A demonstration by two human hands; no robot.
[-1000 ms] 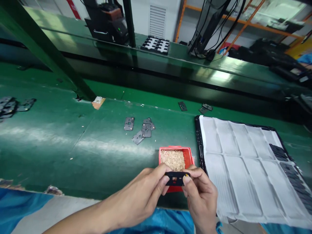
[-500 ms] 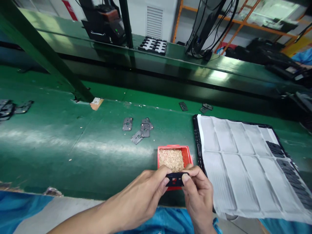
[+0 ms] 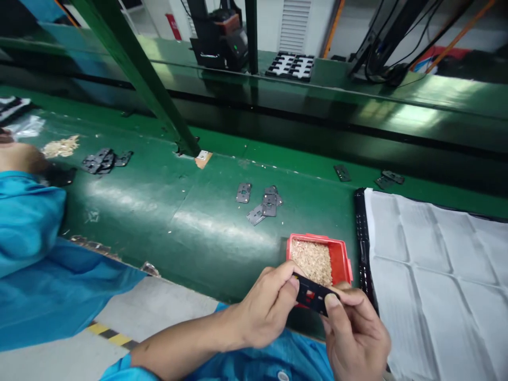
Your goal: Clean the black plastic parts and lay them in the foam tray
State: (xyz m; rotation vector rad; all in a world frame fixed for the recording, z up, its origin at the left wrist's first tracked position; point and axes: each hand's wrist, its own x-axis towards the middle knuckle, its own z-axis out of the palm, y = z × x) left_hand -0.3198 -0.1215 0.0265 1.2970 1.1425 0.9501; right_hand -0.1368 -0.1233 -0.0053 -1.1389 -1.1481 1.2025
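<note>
Between my two hands is a small flat black plastic plate (image 3: 313, 294) with a rectangular hole and rounded corners. My left hand (image 3: 270, 304) pinches its left end between thumb and fingers. At its right end, my right hand (image 3: 353, 323) grips it the same way, thumb on the near face. Just behind the plate stands a red bin (image 3: 340, 259) holding many tiny tan pieces (image 3: 311, 259); its near side is partly hidden by my hands and the plate. Several similar dark plates (image 3: 269, 203) lie loosely on the green bench (image 3: 210, 238) beyond the bin.
A black tray with white sheet-lined compartments (image 3: 428, 296) lies to the right. Further dark plates (image 3: 342, 172) rest near the conveyor edge. At left, a co-worker's blue sleeve (image 3: 27, 217) and hand reach over the bench near a plate pile (image 3: 103, 160). A green post (image 3: 151, 90) rises there.
The view has swung left, bringing the co-worker and tan heap into sight. The black plate, still in both hands, has tilted down to the right and shows more of its face.
</note>
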